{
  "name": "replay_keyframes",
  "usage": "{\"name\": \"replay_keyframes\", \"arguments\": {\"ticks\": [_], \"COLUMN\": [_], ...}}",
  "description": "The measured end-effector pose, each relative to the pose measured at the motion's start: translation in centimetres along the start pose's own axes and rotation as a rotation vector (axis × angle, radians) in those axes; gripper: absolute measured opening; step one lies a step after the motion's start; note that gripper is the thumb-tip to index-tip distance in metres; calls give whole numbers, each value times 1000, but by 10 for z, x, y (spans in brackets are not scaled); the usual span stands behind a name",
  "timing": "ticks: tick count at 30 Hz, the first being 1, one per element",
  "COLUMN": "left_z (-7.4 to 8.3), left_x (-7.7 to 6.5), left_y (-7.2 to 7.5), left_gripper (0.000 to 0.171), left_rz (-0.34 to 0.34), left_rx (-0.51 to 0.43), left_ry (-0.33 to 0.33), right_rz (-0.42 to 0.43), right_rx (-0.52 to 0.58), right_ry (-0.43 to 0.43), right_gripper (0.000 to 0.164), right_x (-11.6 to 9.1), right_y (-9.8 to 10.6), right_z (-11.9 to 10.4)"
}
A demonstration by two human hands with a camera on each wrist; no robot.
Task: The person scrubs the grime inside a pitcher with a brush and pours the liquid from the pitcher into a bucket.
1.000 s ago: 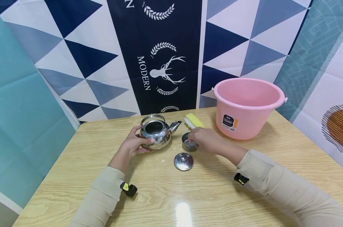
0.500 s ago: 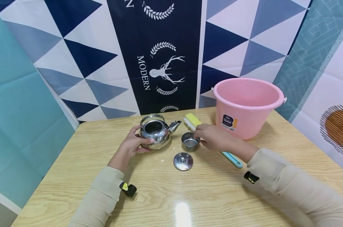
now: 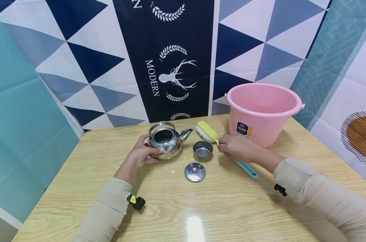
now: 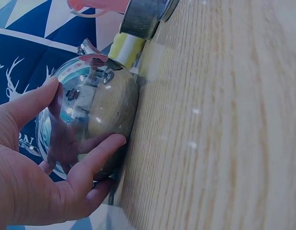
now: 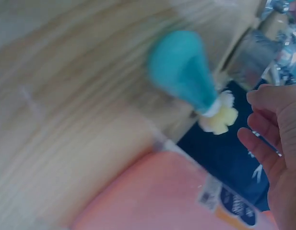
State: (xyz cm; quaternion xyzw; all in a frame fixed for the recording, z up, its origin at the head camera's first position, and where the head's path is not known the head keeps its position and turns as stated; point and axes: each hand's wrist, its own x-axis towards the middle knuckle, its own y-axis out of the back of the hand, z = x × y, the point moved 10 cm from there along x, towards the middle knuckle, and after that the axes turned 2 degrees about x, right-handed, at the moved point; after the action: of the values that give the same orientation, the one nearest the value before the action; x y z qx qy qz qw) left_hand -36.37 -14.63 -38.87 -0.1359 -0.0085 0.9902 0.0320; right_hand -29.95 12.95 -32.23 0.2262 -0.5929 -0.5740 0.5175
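My left hand (image 3: 141, 152) grips the round, shiny metal teapot (image 3: 172, 152) from its left side. The teapot stands uncovered on the table, its spout pointing right. In the left wrist view the thumb and fingers (image 4: 97, 155) spread around its polished belly. Right of the teapot sits a small perforated metal strainer basket (image 3: 203, 152), and the round metal lid (image 3: 195, 172) lies in front of it. My right hand (image 3: 239, 148) hovers over a cleaning brush with a yellow and white head (image 3: 208, 131) and a teal handle (image 5: 179, 69). Its fingers are loosely bent and hold nothing.
A large pink bucket (image 3: 261, 126) stands at the back right, close behind my right hand. The light wooden table (image 3: 158, 205) ends at a patterned wall cloth (image 3: 180, 67) at the back.
My right hand has let go of the strainer basket and moved right, over the brush. The basket now shows fully. My left hand and the teapot have stayed put.
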Motion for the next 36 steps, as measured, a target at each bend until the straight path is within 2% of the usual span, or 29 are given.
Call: {"name": "replay_keyframes", "arguments": {"ticks": [7,14,20,31,36], "left_z": [0,-1,0,0,0], "left_x": [2,2,1,1,1], "left_y": [0,1,1,1,1], "left_gripper": [97,98,97,98,97], "left_rz": [0,4,16,14,14], "left_rx": [-12,-6,2,8,5], "left_ry": [-2,-3,-4,-5,-11], "right_rz": [-68,-79,-128,-155,-160], "right_rx": [42,84,102,92,92], "right_ry": [-30,-23,-31,-6,20], "right_gripper": [20,30,37,45,39], "right_x": [-17,-26,-31,-31,-27], "right_y": [-14,-18,-23,-23,-25], "right_z": [13,22,29,21,12]}}
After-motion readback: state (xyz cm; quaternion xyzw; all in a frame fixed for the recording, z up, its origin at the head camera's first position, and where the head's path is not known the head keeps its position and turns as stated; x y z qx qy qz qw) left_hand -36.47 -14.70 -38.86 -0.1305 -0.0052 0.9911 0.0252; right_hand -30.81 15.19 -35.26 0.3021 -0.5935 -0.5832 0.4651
